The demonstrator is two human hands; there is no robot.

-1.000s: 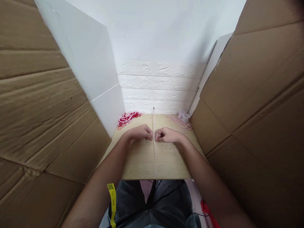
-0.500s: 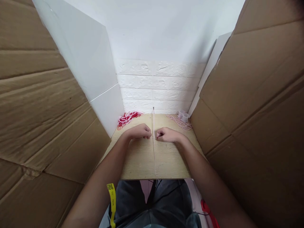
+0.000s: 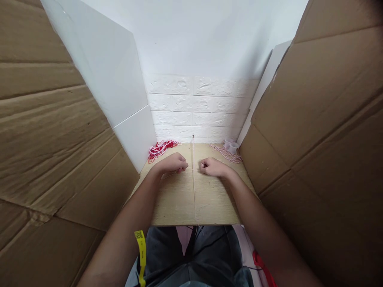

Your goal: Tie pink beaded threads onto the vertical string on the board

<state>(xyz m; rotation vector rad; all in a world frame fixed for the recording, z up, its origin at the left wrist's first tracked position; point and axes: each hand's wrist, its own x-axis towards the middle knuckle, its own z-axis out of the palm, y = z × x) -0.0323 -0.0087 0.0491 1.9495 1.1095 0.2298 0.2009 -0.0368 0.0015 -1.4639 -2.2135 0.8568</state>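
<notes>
A pale cord (image 3: 194,187) runs straight down the middle of the wooden board (image 3: 173,207), fixed at its far end to a small hook (image 3: 193,136) at the wall. Just left of the cord, my left hand (image 3: 174,162) is closed in a pinch, and a thin pale thread trails beneath its fingers. On the other side my right hand (image 3: 213,167) is closed too, fingers curled with the thumb against them. Whatever thread passes between the hands and the cord is too fine to follow clearly.
A tangle of red and white cords (image 3: 160,150) lies at the back left. Pinkish cords (image 3: 227,153) and small clear cups (image 3: 233,148) sit at the back right. Tall cardboard panels (image 3: 60,139) flank both sides, with a white brick-pattern wall (image 3: 200,104) behind.
Both hands have drawn slightly apart, away from the cord, the left going left and the right going right. They also sit a little farther up the board.
</notes>
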